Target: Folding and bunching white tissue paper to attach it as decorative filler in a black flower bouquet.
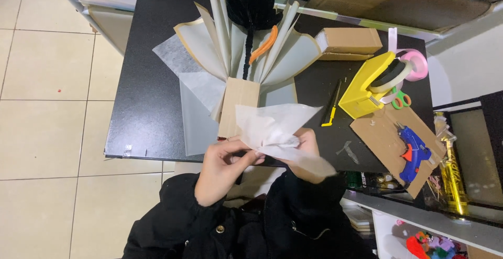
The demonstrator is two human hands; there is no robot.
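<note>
1. Tissue paper [270, 128], a white translucent sheet, is gathered into a fan shape and held above the near edge of the black surface [146, 107], in front of the person's chest.
2. Left hand [222, 167] pinches the gathered lower end of the sheet, its fingers [246, 157] pressed together on the paper.
3. Right hand [306, 151] sits under and behind the sheet; its fingers are curled against the paper and mostly hidden by it, gripping the same bunched end.
4. Just beyond the hands, a brown cardboard piece [238, 109] stands at the near middle of the surface, with a wide fan of cream and white paper sheets [246, 49] spreading toward the far edge.
5. Inside that fan lie a black fuzzy flower [254, 5] on a black stem and an orange curved piece [264, 44].
6. Toward the right edge are a yellow tape dispenser [367, 86], a pink ribbon roll [416, 62], small scissors [401, 99], a yellow-handled cutter [331, 107] and a cardboard box [351, 41].
7. At the near right corner, a blue glue gun [414, 151] rests on a flat cardboard sheet [382, 133].
</note>
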